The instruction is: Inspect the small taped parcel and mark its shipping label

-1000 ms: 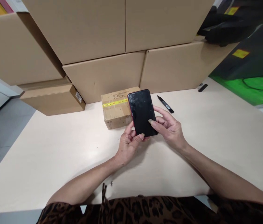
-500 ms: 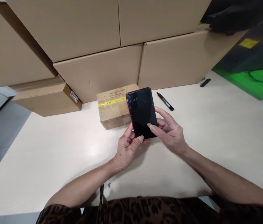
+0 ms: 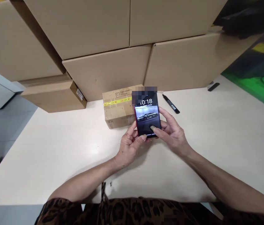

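A smartphone (image 3: 147, 120) with a red edge is held upright between both hands above the table. Its lit screen shows the time 10:18 and a picture of a dark car; a blurred patch covers its top. My left hand (image 3: 130, 143) grips the lower left corner, thumb on the bottom edge of the screen. On the lower right side is my right hand (image 3: 173, 134), fingers behind the phone and thumb over the glass. Just behind the phone sits a small cardboard box (image 3: 118, 112) with yellow tape, partly hidden by it.
A black marker (image 3: 171, 104) lies right of the phone on the pale table (image 3: 216, 134). Large stacked cartons (image 3: 108, 68) wall off the back. A flatter carton (image 3: 54, 97) stands at the left, and a small black object (image 3: 213, 87) lies at the back right.
The phone's screen has gone from dark to lit, showing a clock and a car picture. Both hands keep their hold on the phone. The whole view has shifted slightly.
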